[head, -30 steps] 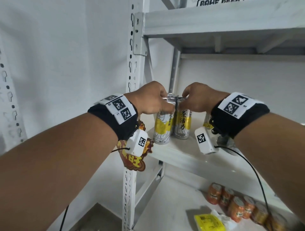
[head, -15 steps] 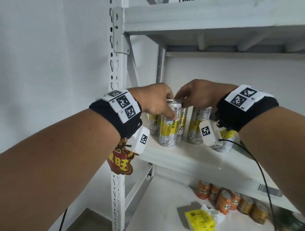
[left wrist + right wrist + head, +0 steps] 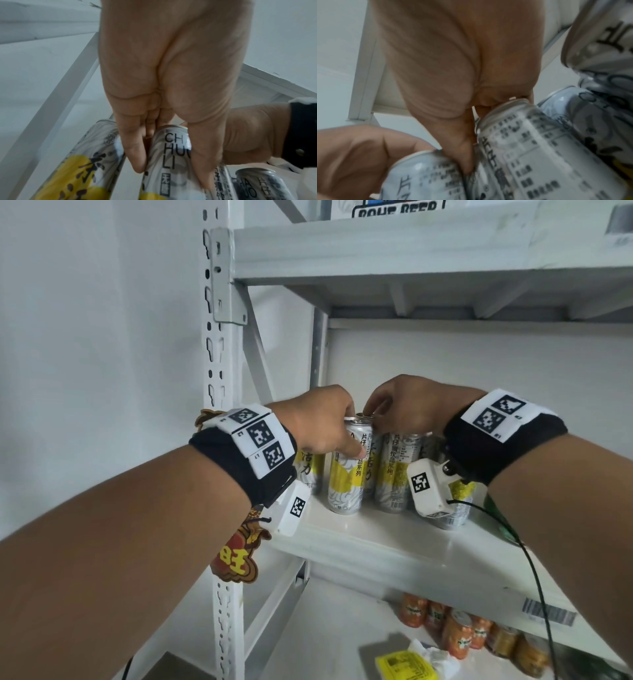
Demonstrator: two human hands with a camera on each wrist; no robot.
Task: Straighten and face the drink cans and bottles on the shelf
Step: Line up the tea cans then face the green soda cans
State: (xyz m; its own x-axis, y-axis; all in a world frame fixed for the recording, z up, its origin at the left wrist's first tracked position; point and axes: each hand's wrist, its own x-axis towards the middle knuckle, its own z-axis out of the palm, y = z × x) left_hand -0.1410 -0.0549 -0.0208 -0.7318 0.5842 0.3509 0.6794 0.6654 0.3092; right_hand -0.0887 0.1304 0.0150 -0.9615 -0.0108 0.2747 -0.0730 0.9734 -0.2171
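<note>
A: Now, shelf (image 3: 404,546) contents?

B: Slim white-and-yellow cans, upright, packed close at the left end. Orange bottles (image 3: 455,628) on the tier below.

A: Hands?

B: Left hand (image 3: 318,419) fingers clamped on the front can (image 3: 346,477); right hand (image 3: 407,405) fingers pinching the rim of the can behind (image 3: 368,419).

A: Change since half a second ago?

B: Both grips unchanged; front can at the same spot.

Both hands (image 3: 318,422) (image 3: 411,405) gripping can tops (image 3: 346,470) on shelf (image 3: 394,546).
</note>
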